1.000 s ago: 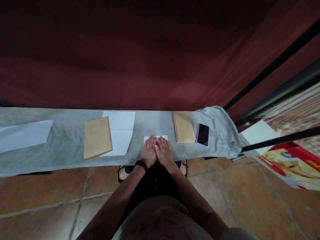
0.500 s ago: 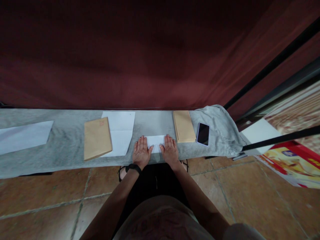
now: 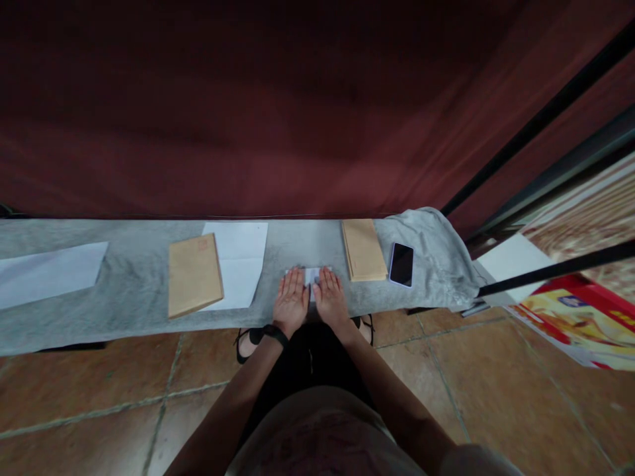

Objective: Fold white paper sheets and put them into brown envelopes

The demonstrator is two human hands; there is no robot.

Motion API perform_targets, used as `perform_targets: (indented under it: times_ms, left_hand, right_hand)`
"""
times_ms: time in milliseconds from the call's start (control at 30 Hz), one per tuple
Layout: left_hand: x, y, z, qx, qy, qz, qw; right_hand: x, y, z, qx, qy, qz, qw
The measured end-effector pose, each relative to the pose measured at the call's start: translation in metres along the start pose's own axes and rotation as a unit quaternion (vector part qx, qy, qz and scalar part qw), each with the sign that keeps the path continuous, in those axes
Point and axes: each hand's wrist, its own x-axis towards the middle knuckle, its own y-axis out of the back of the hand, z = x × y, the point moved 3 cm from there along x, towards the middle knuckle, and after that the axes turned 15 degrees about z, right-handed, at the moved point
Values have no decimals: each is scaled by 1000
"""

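Observation:
A small folded white paper (image 3: 311, 276) lies on the grey cloth-covered bench (image 3: 124, 311) straight in front of me. My left hand (image 3: 290, 301) lies flat on its left part, fingers stretched out and close together. My right hand (image 3: 329, 298) lies flat on its right part in the same way. Only a narrow strip of the paper shows between and beyond my fingers. A black band sits on my left wrist.
A brown envelope (image 3: 194, 274) lies over white sheets (image 3: 241, 259) to the left. A stack of brown envelopes (image 3: 364, 249) and a black phone (image 3: 401, 264) lie to the right. Another white sheet (image 3: 47, 272) is at far left. A dark red curtain hangs behind.
My hands slid apart to the paper's ends half a second ago, and have now come back together over its middle, covering most of it.

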Motion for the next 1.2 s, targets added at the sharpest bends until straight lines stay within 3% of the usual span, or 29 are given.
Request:
perform_targets:
  times_ms: [100, 167, 433, 633, 833, 933, 1067, 1200]
  left_hand:
    - [5, -12, 8, 1, -41, -63, 997]
    - [6, -17, 7, 15, -45, -74, 996]
    - [1, -10, -9, 42, 2, -24, 999]
    - [-2, -4, -19, 43, 28, 1, 999]
    - [-5, 0, -20, 56, 31, 31, 997]
    - [-12, 4, -8, 58, -17, 25, 998]
    - [-30, 9, 12, 40, -125, -41, 990]
    - [-40, 16, 9, 57, -127, -51, 989]
  right_hand:
    - [3, -5, -9, 16, 28, -22, 999]
    - [4, -7, -8, 14, 41, -20, 999]
    - [-2, -6, 8, -15, 40, 22, 999]
    - [-4, -3, 15, -31, 22, 14, 999]
    - [-9, 9, 19, -50, 6, 30, 998]
    - [-16, 17, 12, -36, 32, 23, 999]
    - [-37, 22, 2, -5, 107, -17, 994]
    - [-53, 29, 7, -8, 121, -19, 993]
